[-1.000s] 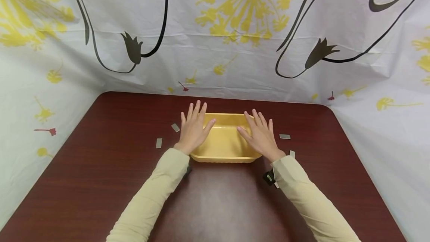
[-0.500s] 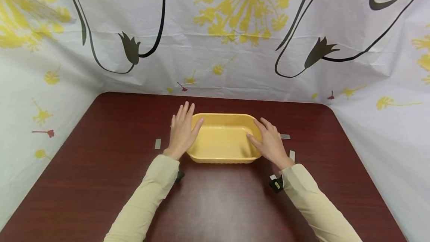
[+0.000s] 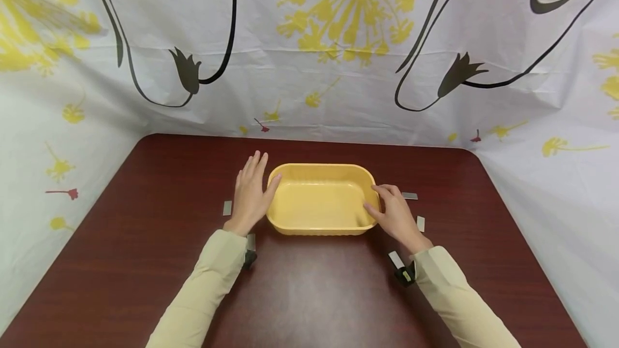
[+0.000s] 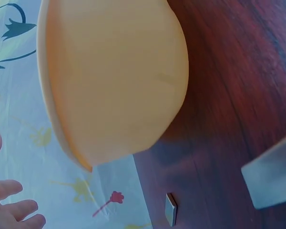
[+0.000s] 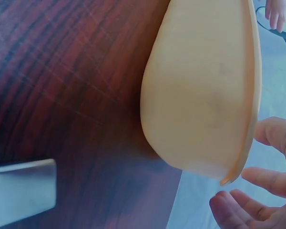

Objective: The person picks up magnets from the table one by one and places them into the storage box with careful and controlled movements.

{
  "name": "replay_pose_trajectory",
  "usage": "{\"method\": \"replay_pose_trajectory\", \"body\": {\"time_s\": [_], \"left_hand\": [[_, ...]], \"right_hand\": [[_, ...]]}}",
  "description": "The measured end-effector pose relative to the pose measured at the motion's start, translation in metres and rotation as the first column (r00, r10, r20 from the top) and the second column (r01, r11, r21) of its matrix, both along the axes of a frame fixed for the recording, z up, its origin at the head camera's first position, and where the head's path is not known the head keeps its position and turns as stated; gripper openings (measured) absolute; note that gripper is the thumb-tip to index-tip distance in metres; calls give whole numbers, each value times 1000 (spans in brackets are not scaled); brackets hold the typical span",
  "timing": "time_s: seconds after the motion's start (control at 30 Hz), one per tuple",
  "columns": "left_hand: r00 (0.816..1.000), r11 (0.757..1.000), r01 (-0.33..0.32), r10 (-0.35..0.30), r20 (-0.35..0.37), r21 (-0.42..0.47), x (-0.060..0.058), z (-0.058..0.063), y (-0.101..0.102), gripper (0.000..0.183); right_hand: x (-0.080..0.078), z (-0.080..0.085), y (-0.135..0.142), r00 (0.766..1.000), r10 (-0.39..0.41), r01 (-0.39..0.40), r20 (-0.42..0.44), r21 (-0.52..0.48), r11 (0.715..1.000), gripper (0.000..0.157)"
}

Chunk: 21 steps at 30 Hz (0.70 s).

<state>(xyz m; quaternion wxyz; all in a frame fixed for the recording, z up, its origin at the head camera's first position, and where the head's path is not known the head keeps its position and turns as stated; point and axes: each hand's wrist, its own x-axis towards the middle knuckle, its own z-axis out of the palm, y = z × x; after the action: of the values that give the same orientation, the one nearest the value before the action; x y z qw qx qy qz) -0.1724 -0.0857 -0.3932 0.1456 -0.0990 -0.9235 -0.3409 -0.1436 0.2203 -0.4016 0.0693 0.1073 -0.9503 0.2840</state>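
A yellow plastic basin (image 3: 321, 205), oblong with rounded corners, stands on the dark red table, and its inside shows nothing in it. My left hand (image 3: 251, 197) is beside its left end, fingers extended, the thumb by the rim; in the left wrist view those fingers (image 4: 12, 205) are apart from the basin wall (image 4: 119, 81). At the right end, my right hand (image 3: 396, 214) has slightly bent fingers at the rim, the thumb over the inside. In the right wrist view the thumb and fingers (image 5: 271, 181) are close to the rim; contact is hard to tell.
Small flat grey pieces lie on the table: one at the left (image 3: 227, 208), one at the right (image 3: 410, 196) and another nearer (image 3: 420, 223). A patterned white curtain (image 3: 309, 95) hangs behind the table and at both sides.
Both hands have moved apart from above the basin, the left one leftward, the right one rightward and nearer me. The right fingers are more bent now. The basin stands about where it was.
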Motion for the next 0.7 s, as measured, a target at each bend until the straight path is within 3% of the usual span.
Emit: {"method": "replay_pose_trajectory", "body": {"time_s": [0.33, 0.7], "left_hand": [[1000, 1000, -7, 8, -24, 26, 7, -1, -14, 60], [999, 998, -38, 38, -6, 47, 18, -8, -33, 60]], "right_hand": [[5, -1, 1, 1000, -11, 11, 17, -46, 999, 49], [11, -1, -4, 998, 16, -17, -66, -12, 1000, 42]]}}
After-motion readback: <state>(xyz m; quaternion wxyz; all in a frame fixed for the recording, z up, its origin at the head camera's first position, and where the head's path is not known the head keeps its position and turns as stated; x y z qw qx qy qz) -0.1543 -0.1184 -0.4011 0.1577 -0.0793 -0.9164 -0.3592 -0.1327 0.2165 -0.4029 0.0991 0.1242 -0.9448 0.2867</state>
